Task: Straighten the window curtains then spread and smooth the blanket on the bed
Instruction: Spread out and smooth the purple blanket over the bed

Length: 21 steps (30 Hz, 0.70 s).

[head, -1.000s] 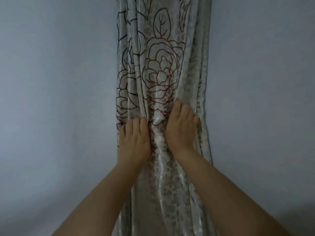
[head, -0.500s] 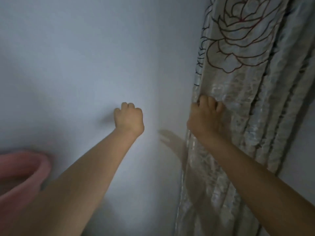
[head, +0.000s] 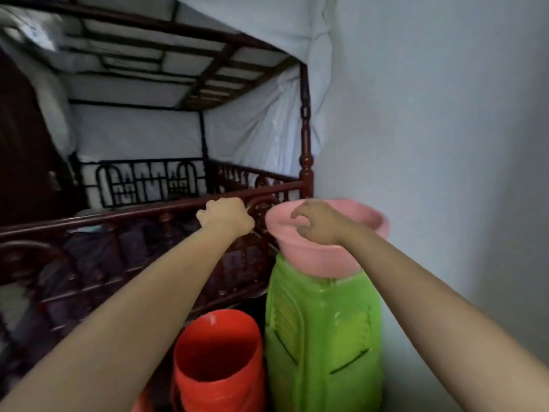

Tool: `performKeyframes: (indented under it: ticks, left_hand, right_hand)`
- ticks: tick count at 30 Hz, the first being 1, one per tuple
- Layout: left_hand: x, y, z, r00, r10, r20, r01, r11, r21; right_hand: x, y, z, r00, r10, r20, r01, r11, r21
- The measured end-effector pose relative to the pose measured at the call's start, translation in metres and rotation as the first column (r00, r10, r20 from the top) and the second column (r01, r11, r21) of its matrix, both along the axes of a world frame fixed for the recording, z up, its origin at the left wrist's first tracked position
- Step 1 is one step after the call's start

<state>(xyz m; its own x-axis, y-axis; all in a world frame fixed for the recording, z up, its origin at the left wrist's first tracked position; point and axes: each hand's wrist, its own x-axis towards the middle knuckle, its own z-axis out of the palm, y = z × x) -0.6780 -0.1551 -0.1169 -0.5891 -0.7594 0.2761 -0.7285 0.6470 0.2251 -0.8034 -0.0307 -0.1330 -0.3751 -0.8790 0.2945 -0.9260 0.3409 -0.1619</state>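
Observation:
The curtain is out of view. A dark red wooden four-poster bed (head: 166, 211) fills the left and centre, its railing running across in front of me. Dark bedding (head: 98, 254) shows dimly through the rail bars; I cannot make out a blanket's shape. White cloth (head: 267, 129) hangs around the bed frame. My left hand (head: 225, 217) is a closed fist held in the air just before the top rail, with nothing in it. My right hand (head: 318, 223) hovers over a pink basin, fingers loosely curled and apart, and it holds nothing.
A pink basin (head: 371, 221) sits on top of a tall green plastic container (head: 323, 337) beside the bed's corner post (head: 306, 162). A red bucket (head: 218, 361) stands on the floor left of it. A pale wall (head: 445, 144) closes the right side.
The view swung left, away from the flowered curtain toward the bed. My right hand let go of the curtain and now hangs over the pink basin; my left fist moved to the rail.

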Motion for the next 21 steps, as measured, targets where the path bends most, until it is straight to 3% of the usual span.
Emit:
performKeyframes:
  ticks: [5, 9, 15, 21]
  left_hand:
    - [0.158, -0.08, -0.001, 0.956, 0.292, 0.01, -0.292, 0.956, -0.01]
    - [0.274, -0.124, -0.002, 0.88, 0.476, -0.008, -0.475, 0.878, -0.058]
    - [0.399, -0.175, -0.003, 0.745, 0.667, 0.007, -0.663, 0.741, -0.105]
    - [0.487, -0.255, 0.007, 0.629, 0.774, 0.075, -0.752, 0.63, -0.193]
  right_hand:
    - [0.11, -0.115, 0.003, 0.974, 0.226, 0.012, -0.226, 0.974, -0.004]
    - [0.208, -0.199, 0.01, 0.901, 0.433, 0.017, -0.433, 0.901, 0.002]
    - [0.334, -0.303, 0.008, 0.746, 0.666, 0.012, -0.664, 0.745, -0.057]
    - [0.427, -0.414, 0.013, 0.617, 0.787, 0.015, -0.784, 0.616, -0.084]
